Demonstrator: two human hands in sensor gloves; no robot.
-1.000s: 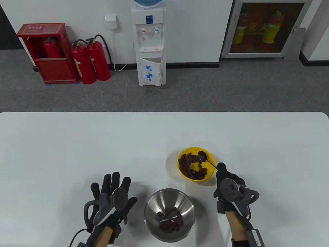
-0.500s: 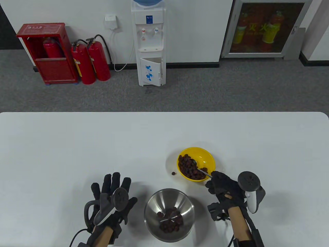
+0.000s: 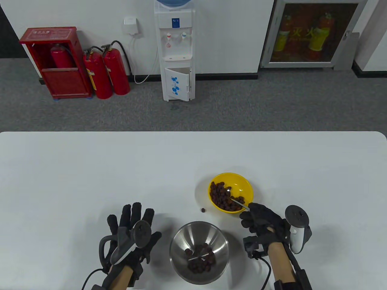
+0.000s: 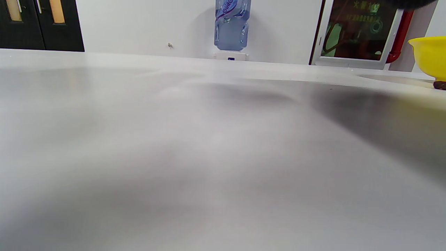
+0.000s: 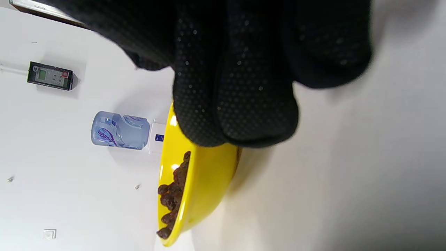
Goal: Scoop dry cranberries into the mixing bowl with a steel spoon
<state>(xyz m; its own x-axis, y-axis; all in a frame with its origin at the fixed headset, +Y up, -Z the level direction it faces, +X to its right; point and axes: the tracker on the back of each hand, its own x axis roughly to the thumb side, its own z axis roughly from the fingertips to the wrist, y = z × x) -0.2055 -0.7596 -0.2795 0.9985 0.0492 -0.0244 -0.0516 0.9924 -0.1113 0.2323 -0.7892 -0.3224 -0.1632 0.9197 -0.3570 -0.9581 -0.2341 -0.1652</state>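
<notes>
left hand: bottom left of the table view, lying flat on the tabletop with fingers spread wide, gripping nothing. Basically just parked there.

mixing bowl: steel one, bottom middle of the frame between the two hands. Already has a small heap of cranberries at the bottom, so some scoops look done.

right hand: lower right of the frame, curled around the handle end of the steel spoon, thumb side rolled upward. In the right wrist view the gloved fingers block most of the picture, so the grip itself can't be checked there.

stray cranberry: one loose piece on the tabletop, just left of the yellow bowl and up from the mixing bowl.

yellow bowl: a bit above and right of the mixing bowl, near it but not touching. The dry cranberries are piled mostly on its left side, and the spoon's head is dug into that pile.

step in hand: looks like the loading part of a scoop, spoon down in the berries.

next move: I'd say level the spoon, lift it over the yellow rim, carry it down-left to the mixing bowl and tip. Keep it flat or more berries roll off like that stray one.

background: water dispenser and red fire extinguishers along the far wall, top of the frame.
</notes>
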